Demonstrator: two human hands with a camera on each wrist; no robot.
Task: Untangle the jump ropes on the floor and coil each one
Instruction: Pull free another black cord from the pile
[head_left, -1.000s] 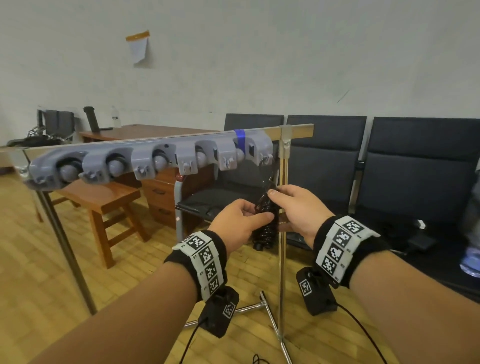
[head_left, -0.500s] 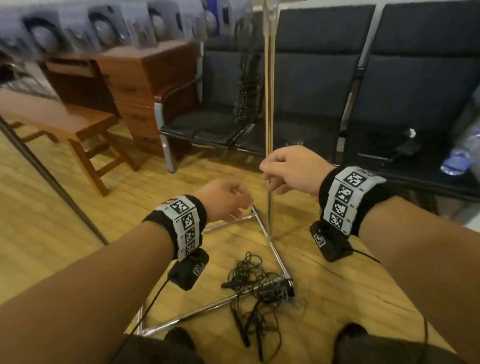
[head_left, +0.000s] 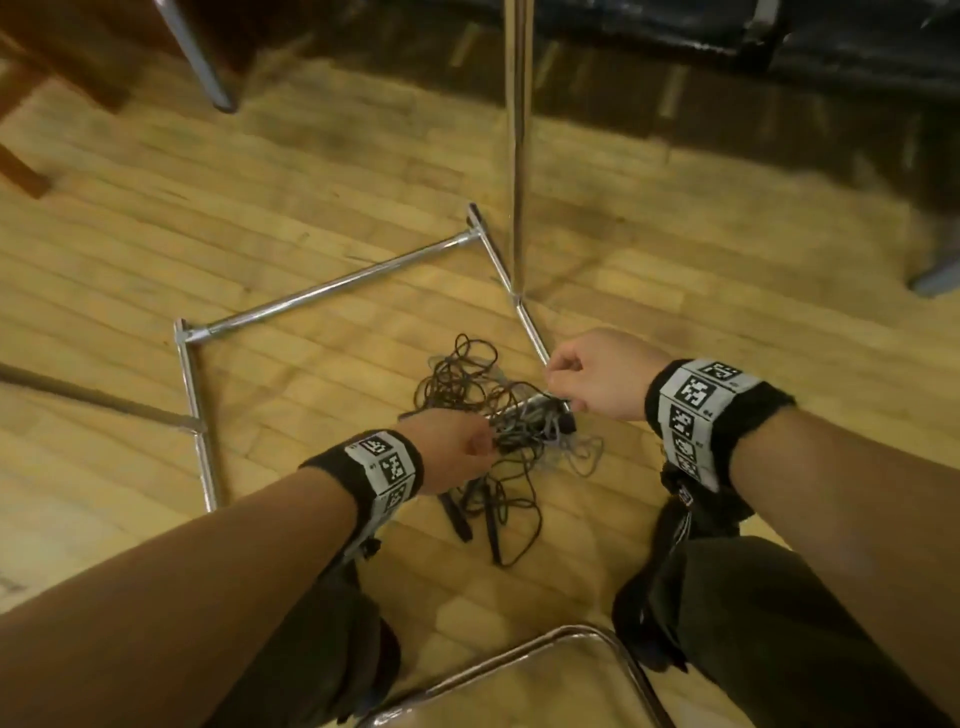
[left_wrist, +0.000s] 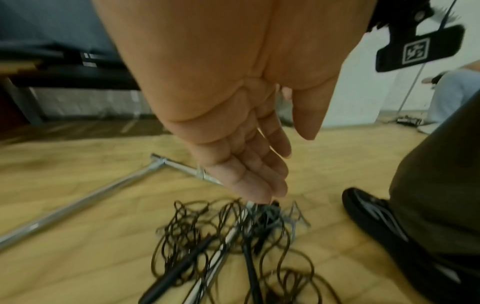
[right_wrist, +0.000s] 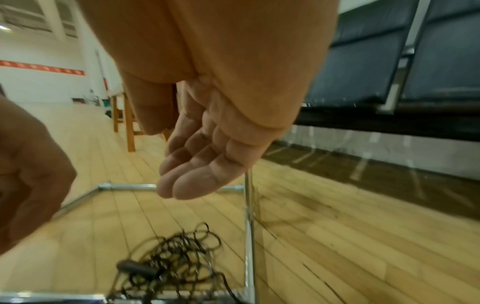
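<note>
Wood floor (head_left: 311, 171) was where our jump ropes (head_left: 498, 421) sat tangled over the chrome rack base (head_left: 332, 283), thin, floppy and snaggy-looking, both our left hand (head_left: 447, 447) and right hand (head_left: 597, 374) loose-fingered and empty, so we figured the stiff handles (head_left: 462, 514) were the spot to grab.

Floor (head_left: 291, 171): glossy wood planks. On it, rack base (head_left: 322, 286): shiny chromed metal tubing. Jump ropes (head_left: 483, 410): thin matt cords.

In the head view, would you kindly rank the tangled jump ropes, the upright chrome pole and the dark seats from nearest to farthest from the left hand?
From the left hand:
1. Tangled jump ropes, right at its fingertips on the floor.
2. Upright chrome pole, beyond the tangle, rising from the stand's base.
3. Dark seats, along the top right edge.
</note>
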